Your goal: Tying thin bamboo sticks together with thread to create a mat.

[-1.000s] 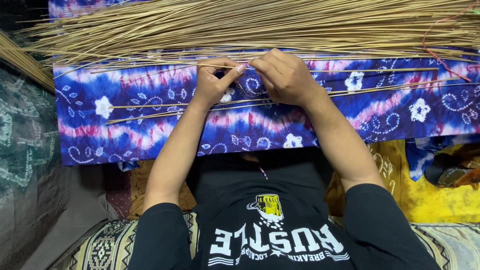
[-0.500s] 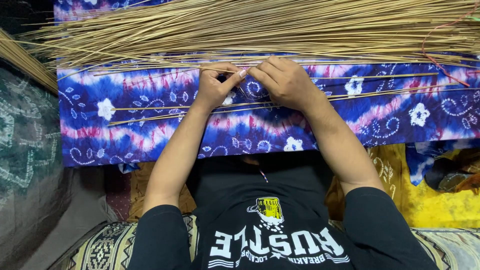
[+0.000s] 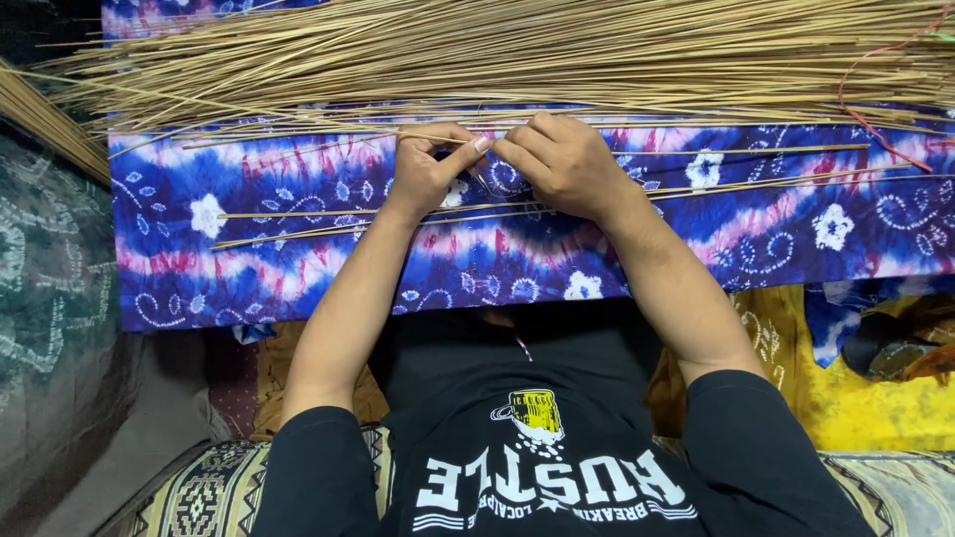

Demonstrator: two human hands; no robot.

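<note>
On the blue tie-dyed cloth, just below the heap of straw sticks, both hands, left hand and right hand, pinch one thin stick between closed fingertips, seemingly sorting, calling for fine grip.

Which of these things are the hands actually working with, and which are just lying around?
In use:
- left hand and right hand, pinching one thin tan stick
- large heap of thin tan sticks
- blue and pink tie-dye cloth under the work

Lying about:
- yellow patterned cloth
- dark green printed cloth
</note>
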